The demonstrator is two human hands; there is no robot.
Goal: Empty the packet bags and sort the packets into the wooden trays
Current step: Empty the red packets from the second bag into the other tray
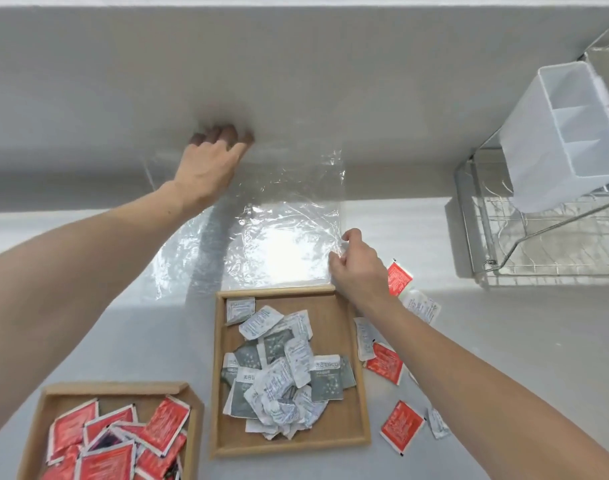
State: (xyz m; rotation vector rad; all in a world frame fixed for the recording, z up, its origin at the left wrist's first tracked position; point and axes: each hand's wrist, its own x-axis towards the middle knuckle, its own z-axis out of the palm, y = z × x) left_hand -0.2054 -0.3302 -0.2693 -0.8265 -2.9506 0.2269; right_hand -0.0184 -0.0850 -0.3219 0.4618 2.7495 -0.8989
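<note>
Single head view, looking steeply down, close over counter.

Wall: plain pale grey wall behind.
Worktop: glossy light grey worktop, bright glare at centre.
Right side: wire rack carrying a white plastic divided bin.

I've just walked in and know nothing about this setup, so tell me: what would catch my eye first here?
Probably the two wooden trays near the bottom: the left tray heaped with red packets, the middle tray with white and grey packets. Behind them a clear plastic bag lies against the wall; the left hand presses its far edge and the right hand pinches its near corner. A few loose packets lie at right.
</note>
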